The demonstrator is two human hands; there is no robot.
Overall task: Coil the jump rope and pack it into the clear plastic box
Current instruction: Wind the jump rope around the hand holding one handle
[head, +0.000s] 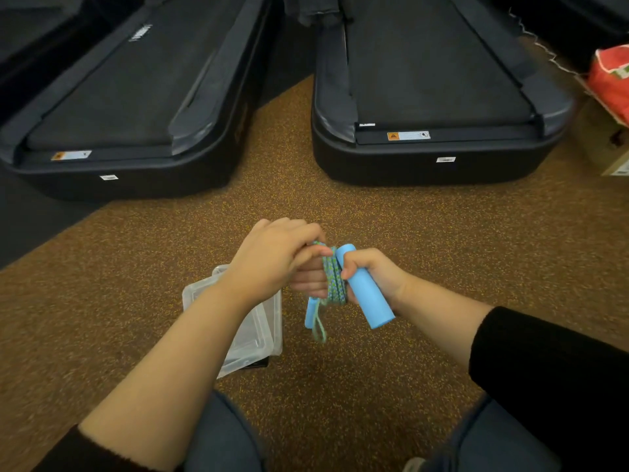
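The jump rope has a blue-green braided cord (333, 281) wound into several loops and two light blue foam handles. My right hand (371, 277) grips one blue handle (366, 294) together with the coiled loops. My left hand (275, 257) reaches across from the left and pinches the cord at the top of the coil. The second blue handle (310, 313) and a short loop of cord hang below the coil. The clear plastic box (262, 335) lies on the floor under my left forearm, partly hidden by it.
The floor (340, 386) is brown speckled rubber. Two black treadmill ends (432, 165) (129, 178) stand ahead. A cardboard box (609, 148) and a red bag (612, 80) sit at the far right. My knees (221, 437) are at the bottom edge.
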